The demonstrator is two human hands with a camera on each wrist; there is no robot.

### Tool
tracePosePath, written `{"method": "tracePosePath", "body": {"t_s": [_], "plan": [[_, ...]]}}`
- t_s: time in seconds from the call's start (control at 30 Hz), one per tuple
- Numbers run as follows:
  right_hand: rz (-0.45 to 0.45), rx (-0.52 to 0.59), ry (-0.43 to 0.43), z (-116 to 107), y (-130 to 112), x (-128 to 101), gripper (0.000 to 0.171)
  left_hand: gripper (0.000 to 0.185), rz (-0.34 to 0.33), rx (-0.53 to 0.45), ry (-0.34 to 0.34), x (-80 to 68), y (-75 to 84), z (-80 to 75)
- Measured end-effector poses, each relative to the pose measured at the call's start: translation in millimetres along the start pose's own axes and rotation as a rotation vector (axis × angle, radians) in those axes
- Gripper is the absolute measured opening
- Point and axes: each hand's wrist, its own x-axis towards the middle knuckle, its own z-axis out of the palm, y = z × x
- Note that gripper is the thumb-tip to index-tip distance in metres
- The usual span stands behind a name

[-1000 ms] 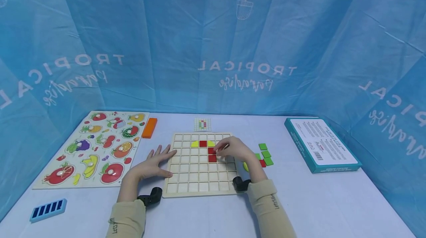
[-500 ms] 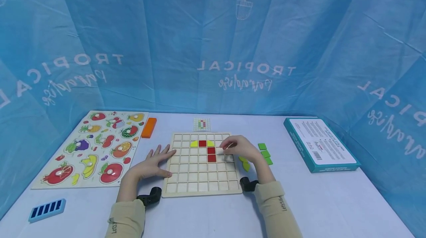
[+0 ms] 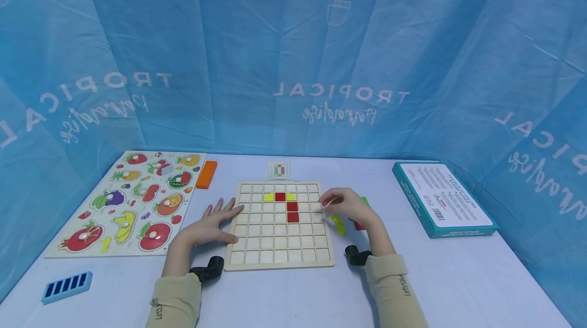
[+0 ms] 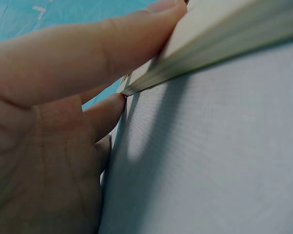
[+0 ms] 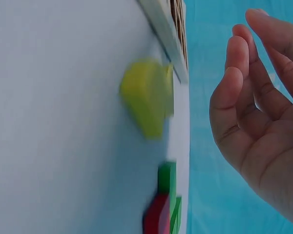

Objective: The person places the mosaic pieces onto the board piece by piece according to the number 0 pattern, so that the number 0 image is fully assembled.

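A wooden grid board (image 3: 273, 256) lies mid-table, with a red tile (image 3: 279, 197) between two yellow pieces (image 3: 268, 197) and two more red tiles (image 3: 292, 216) below. My left hand (image 3: 208, 227) rests on the board's left edge, fingers spread; the left wrist view shows the thumb (image 4: 107, 48) against the board's side. My right hand (image 3: 349, 206) hovers by the board's right edge, fingers loosely curled and holding nothing. Below it lie loose yellow pieces (image 5: 144, 97), a red tile (image 5: 157, 214) and green tiles (image 5: 167, 179), partly hidden by the hand in the head view.
A small pattern card (image 3: 278, 170) lies behind the board. Left are a fruit puzzle board (image 3: 137, 226), an orange block (image 3: 206, 174) and a light-blue slotted piece (image 3: 67, 287). At right lies a teal box (image 3: 445, 200). A blue curtain (image 3: 293, 53) surrounds the table.
My right hand has moved right, from beside the red tiles to past the board's right edge. The left hand stays put. The tiles on the board look the same.
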Motion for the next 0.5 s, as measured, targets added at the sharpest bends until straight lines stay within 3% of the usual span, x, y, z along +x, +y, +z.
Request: {"method": "tracePosePath", "body": {"t_s": [0.5], "plan": [[0.081, 0.046, 0.05, -28, 35, -18, 0.021, 0.088, 0.001, -0.002, -0.001, -0.7, 1.0, -0.5]]}}
